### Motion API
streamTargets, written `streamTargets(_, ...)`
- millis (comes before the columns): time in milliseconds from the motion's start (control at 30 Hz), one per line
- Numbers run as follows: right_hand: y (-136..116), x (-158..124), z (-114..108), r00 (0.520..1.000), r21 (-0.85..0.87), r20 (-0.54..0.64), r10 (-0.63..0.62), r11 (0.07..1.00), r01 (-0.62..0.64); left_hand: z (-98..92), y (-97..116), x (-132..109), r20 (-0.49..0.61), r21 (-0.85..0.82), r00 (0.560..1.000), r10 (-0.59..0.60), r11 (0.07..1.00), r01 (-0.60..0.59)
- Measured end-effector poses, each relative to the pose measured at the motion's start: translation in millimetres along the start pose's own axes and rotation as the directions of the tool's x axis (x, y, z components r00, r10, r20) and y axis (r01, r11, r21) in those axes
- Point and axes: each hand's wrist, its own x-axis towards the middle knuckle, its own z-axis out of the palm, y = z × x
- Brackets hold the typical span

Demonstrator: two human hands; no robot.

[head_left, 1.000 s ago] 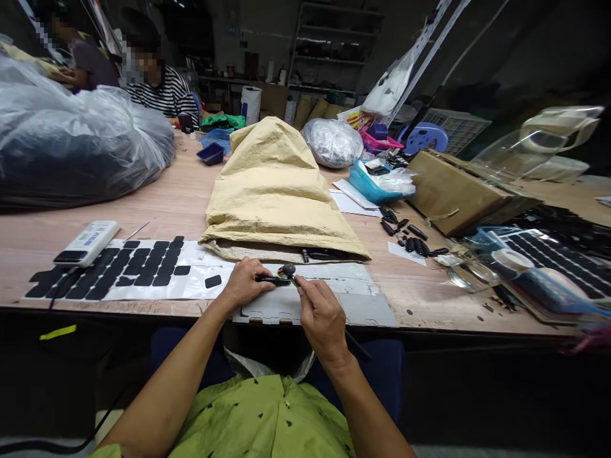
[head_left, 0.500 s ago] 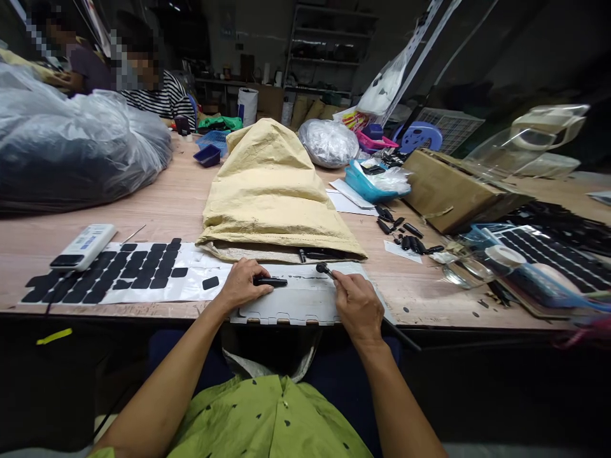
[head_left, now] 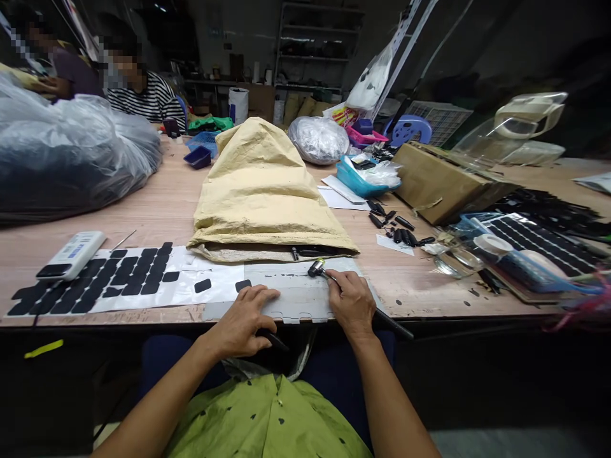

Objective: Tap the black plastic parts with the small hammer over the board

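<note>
My right hand [head_left: 352, 302] is closed round the handle of a small hammer [head_left: 316, 268]. The hammer's head has a shiny metal middle and a dark face, and it is above the grey board [head_left: 298, 299]. Its black handle runs out past my wrist, over the table edge. My left hand [head_left: 245, 321] is at the front edge with its index finger stretched out. A slim black tube-shaped piece [head_left: 277, 341] sits between the thumb and lower fingers, over the open bag [head_left: 305, 359] at my lap. Behind the board lies a yellow sack [head_left: 270, 191], its mouth facing me, with black pieces inside.
A sheet of black stickers [head_left: 143, 273] and a white device [head_left: 74, 254] lie at left. Loose black pieces [head_left: 405, 236], a blue basin [head_left: 363, 181] and a cardboard box [head_left: 443, 184] are at right. A large plastic bag [head_left: 76, 146] stands far left, near two people.
My left hand has moved down towards me with the black piece, from the board to the table edge. The hammer head has shifted slightly left in view. The camera has turned a little.
</note>
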Motion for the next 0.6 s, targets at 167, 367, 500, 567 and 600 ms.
streamTargets(167,0,-1,1,1.000,-0.003,-0.011,-0.012,1.000,0.012,-1.6,3,6,-0.020,-0.027,1.000,-0.003,1.000,0.002)
streamTargets(367,0,-1,1,1.000,0.000,-0.016,-0.015,1.000,0.015,-17.3,-19,66,-0.319,-0.126,0.930,-0.181,0.981,0.148)
streamTargets(500,1,-1,1,1.000,0.000,-0.016,-0.012,1.000,0.012,-22.4,-41,115,-0.339,0.014,0.902,-0.266,0.957,0.288)
streamTargets(567,1,-1,1,1.000,0.003,-0.015,-0.009,1.000,0.009,-24.1,-47,134,-0.309,0.106,0.921,-0.235,0.954,0.279)
streamTargets(600,1,-1,1,1.000,0.005,-0.013,-0.009,1.000,0.009,-24.8,-48,142,-0.292,0.150,0.930,-0.223,0.950,0.275)
